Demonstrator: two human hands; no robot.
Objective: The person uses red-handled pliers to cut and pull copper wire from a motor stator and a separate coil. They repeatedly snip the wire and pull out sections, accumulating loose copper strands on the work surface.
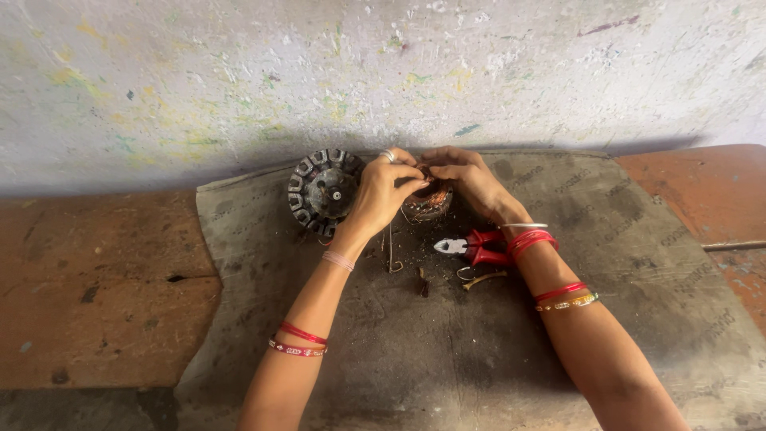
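Both my hands meet over a small round part wound with copper wire [429,204], which rests on a grey mat [447,351]. My left hand [384,190], with a ring on one finger, pinches at its top from the left. My right hand [467,177] grips it from the right, fingers curled over the top. A black round stator core with slots around its edge [323,191] leans against the wall just left of my left hand. Red-handled pliers [475,247] lie on the mat under my right wrist.
Bent bits of wire [393,254] and a small pale piece [483,278] lie on the mat near the pliers. The mat covers a worn reddish wooden bench [96,295] set against a paint-flecked wall [383,72]. A thin rod [734,246] lies at the right edge.
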